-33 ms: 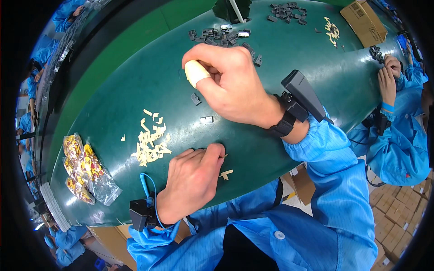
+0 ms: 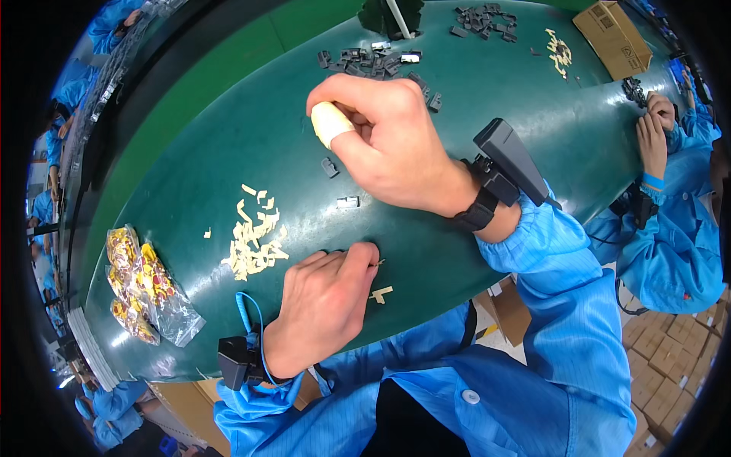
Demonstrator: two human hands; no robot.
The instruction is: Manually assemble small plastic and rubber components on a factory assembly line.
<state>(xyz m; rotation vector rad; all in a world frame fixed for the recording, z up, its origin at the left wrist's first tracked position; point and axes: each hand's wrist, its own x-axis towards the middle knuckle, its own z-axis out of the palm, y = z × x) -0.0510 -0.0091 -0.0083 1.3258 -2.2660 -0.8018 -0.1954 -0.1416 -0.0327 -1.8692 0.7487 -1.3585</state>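
The bench (image 2: 228, 137) shows bare green surface along its left and far-left area, giving open passage there. A heap of cream strips (image 2: 255, 236) lies left of the left hand (image 2: 324, 305); a crinkled bag (image 2: 145, 293) sits further left near the edge. Two small grey parts (image 2: 330, 166) and (image 2: 348, 202) lie in the gap between the hands, and one cream piece (image 2: 381, 293) lies just beside the left hand. The right hand (image 2: 388, 145) blocks the bench centre. Behind it, a cluster of grey parts (image 2: 373, 61) obstructs the far edge. A box (image 2: 613, 38) stands on the far right corner, near a co-worker's hands (image 2: 655, 126).
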